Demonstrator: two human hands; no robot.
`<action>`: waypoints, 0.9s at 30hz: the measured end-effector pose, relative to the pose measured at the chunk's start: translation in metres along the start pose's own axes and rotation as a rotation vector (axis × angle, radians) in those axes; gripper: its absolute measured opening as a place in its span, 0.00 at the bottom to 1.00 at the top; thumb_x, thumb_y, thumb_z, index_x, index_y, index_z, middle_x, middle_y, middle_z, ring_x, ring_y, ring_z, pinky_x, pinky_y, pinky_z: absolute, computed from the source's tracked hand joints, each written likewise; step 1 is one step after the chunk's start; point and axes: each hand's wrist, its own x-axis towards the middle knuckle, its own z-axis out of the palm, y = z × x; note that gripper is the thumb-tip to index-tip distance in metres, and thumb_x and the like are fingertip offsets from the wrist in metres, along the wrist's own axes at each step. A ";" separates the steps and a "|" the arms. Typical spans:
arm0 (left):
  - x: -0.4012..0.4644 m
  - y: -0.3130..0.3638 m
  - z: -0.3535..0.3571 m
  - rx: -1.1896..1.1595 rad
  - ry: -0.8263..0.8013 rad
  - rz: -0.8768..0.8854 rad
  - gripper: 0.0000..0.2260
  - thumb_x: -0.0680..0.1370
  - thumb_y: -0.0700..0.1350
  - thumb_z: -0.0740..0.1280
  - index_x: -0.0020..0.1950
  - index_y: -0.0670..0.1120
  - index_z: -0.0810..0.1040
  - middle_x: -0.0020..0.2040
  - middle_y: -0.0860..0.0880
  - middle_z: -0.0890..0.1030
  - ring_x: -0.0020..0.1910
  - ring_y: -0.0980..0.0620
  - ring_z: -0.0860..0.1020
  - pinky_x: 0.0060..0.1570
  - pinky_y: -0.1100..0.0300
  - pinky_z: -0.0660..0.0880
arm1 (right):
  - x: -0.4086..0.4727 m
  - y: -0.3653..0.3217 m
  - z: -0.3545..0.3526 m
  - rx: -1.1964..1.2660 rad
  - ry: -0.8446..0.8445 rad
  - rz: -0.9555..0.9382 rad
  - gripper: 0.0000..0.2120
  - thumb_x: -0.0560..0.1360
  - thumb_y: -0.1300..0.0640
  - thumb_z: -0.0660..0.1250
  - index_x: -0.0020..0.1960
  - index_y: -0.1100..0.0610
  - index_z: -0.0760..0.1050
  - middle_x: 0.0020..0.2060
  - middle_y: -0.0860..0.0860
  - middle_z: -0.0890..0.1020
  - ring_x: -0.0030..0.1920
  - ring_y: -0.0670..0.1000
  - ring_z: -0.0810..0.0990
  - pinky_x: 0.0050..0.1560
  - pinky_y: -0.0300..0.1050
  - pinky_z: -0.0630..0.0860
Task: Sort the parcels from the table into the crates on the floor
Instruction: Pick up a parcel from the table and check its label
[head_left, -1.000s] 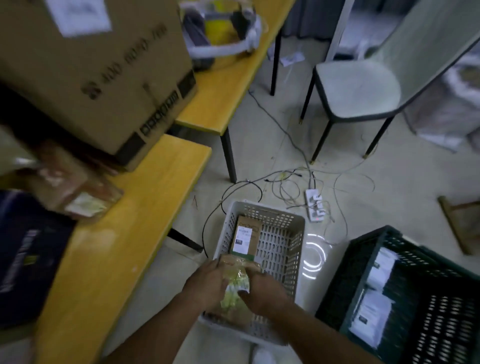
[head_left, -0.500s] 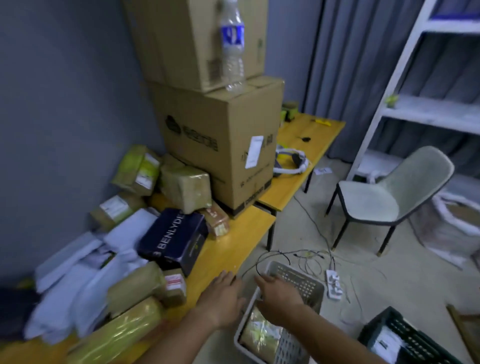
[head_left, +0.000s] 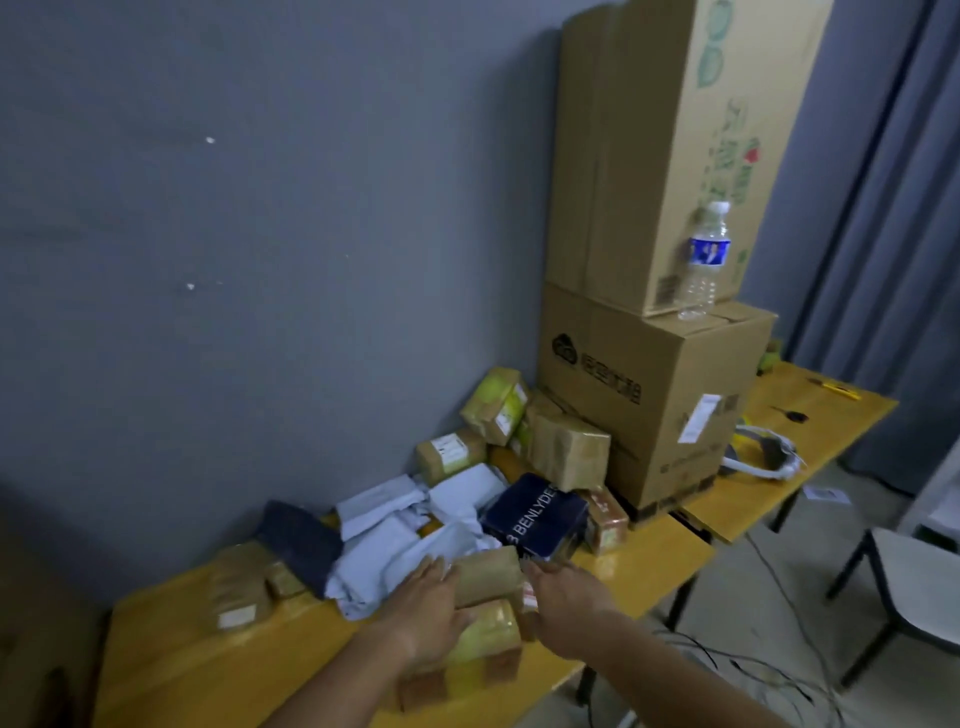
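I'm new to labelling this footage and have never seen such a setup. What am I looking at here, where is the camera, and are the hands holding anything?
There is no machine: a person wears one wide-angle camera on the head, looking forward and down at their own bare hands. A yellow table against a grey wall carries parcels: brown taped boxes, white mailer bags, a dark blue box and two big stacked cartons with a water bottle on the lower one. The left hand and right hand reach to either side of a brown parcel. Neither hand plainly grips it yet.
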 end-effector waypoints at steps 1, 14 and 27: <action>-0.004 -0.008 -0.003 -0.003 0.002 -0.021 0.33 0.83 0.61 0.55 0.82 0.45 0.50 0.83 0.44 0.47 0.81 0.43 0.45 0.79 0.48 0.52 | 0.005 -0.010 -0.005 -0.022 0.002 -0.016 0.30 0.82 0.46 0.60 0.79 0.54 0.55 0.76 0.52 0.67 0.79 0.58 0.60 0.75 0.55 0.65; 0.077 -0.019 0.003 -0.093 0.001 -0.046 0.37 0.80 0.61 0.63 0.82 0.47 0.52 0.82 0.47 0.54 0.81 0.47 0.50 0.78 0.52 0.57 | 0.091 0.025 -0.018 -0.097 -0.096 -0.071 0.27 0.81 0.48 0.62 0.76 0.54 0.60 0.73 0.52 0.70 0.77 0.58 0.62 0.74 0.56 0.66; 0.188 0.002 0.043 -0.065 0.078 -0.013 0.27 0.69 0.57 0.75 0.67 0.53 0.78 0.61 0.51 0.81 0.60 0.53 0.81 0.60 0.62 0.76 | 0.202 0.103 -0.002 0.072 -0.207 -0.151 0.21 0.80 0.51 0.63 0.71 0.53 0.65 0.65 0.52 0.76 0.68 0.56 0.71 0.66 0.52 0.72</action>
